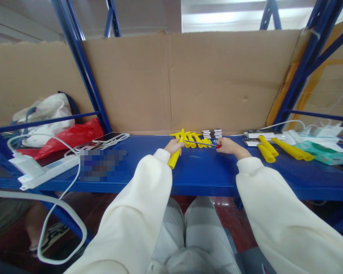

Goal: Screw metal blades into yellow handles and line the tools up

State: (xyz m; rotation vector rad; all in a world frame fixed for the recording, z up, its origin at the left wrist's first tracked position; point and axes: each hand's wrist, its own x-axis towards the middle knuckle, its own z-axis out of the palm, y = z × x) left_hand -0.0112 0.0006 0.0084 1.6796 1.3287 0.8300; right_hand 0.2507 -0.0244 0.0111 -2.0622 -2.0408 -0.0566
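Note:
Wrapped in my left hand [173, 146] is a yellow plastic part [175, 160], a hollow tapered tube with a narrower upper end, held tilted above the blue shelf. My right hand [226, 147] is closed around the red handle of a screwdriver [201, 144]. Its thin metal shaft points left, with the tip at the yellow part near my left fingers; whether it touches a screw is too small to tell. Just behind the shaft several more yellow parts [192, 139] lie in a row. A small stack of black-and-white pieces [212, 134] sits behind them.
To the right lie yellow tubes [267, 149], flat boxes [260, 134] and a green packet [321, 153]. On the left are a white power strip [50, 171] with a looping cable, a red bag [71, 139] and a phone [111, 137]. Cardboard [205, 83] backs the blue shelf [148, 175].

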